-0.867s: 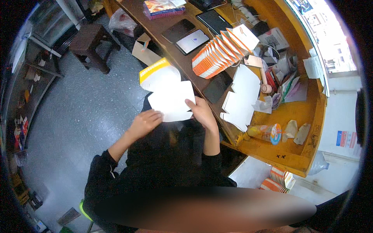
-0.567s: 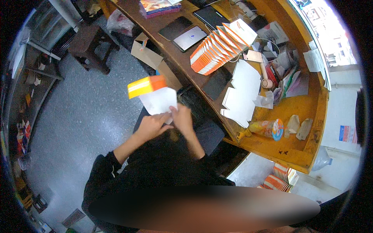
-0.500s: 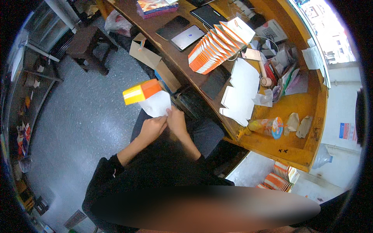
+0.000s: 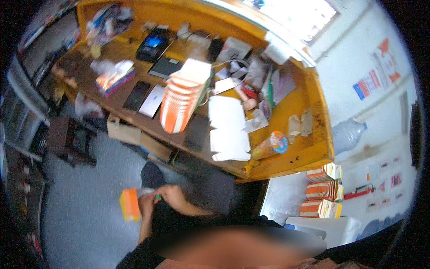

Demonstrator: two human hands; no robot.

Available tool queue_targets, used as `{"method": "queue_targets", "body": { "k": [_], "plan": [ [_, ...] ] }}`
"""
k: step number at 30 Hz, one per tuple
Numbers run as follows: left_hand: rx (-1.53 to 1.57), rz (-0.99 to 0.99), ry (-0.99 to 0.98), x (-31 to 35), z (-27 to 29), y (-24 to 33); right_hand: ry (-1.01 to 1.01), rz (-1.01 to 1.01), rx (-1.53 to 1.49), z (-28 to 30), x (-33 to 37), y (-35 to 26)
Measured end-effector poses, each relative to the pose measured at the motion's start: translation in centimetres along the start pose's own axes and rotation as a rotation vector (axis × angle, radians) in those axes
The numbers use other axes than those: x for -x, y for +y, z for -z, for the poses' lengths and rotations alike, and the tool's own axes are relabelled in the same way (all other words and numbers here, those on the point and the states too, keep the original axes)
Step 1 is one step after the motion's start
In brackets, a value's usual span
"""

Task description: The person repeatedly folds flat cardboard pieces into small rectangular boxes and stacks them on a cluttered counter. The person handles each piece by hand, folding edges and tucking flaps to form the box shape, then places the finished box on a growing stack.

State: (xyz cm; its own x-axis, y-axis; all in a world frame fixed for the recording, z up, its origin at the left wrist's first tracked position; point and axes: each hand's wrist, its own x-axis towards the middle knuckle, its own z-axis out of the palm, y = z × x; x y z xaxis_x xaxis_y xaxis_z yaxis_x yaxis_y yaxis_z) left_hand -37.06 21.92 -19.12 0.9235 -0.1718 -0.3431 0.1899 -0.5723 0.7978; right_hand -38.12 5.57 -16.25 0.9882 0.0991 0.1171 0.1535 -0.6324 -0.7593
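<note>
A small orange, yellow and white paper carton [image 4: 131, 204] is held low over my lap, partly smeared by motion. My left hand [image 4: 147, 205] is closed on the carton's side. My right hand [image 4: 174, 197] is closed beside it, its fingers pinching the carton's edge where a bit of green shows. The hands cover much of the carton's pale end. On the desk beyond stands a tall nested stack of orange-and-white cartons [image 4: 183, 96]. Flat white card blanks [image 4: 229, 130] lie to its right.
The wooden desk [image 4: 291, 154] has a raised yellow rim. On it are a plastic cup [image 4: 271, 144], phones [image 4: 152, 101], a card terminal [image 4: 153, 44] and loose papers. More carton stacks [image 4: 320, 192] stand at right. A dark stool [image 4: 71, 139] is at left.
My view has swung to the right and the desk fills more of it. The carton and both hands now sit lower in view, and the carton has turned.
</note>
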Motion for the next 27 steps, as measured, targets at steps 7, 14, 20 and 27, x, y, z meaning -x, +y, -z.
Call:
{"method": "queue_targets", "body": {
  "k": [7,14,20,27],
  "plan": [
    [0.814,0.16,-0.002,-0.7,-1.2,-0.7,0.081,-0.005,0.153,0.4,0.4,-1.0],
    [0.749,0.131,0.166,-1.2,-1.6,-2.9,-0.065,-0.127,0.019,-0.5,0.1,-0.9],
    [1.034,0.256,0.087,-1.7,-2.2,-5.2,0.02,0.185,0.12,-1.3,0.5,0.2],
    [1.199,0.254,0.078,-0.2,-2.8,-3.6,0.018,0.197,0.111,-2.0,0.1,1.5]
  ]
}}
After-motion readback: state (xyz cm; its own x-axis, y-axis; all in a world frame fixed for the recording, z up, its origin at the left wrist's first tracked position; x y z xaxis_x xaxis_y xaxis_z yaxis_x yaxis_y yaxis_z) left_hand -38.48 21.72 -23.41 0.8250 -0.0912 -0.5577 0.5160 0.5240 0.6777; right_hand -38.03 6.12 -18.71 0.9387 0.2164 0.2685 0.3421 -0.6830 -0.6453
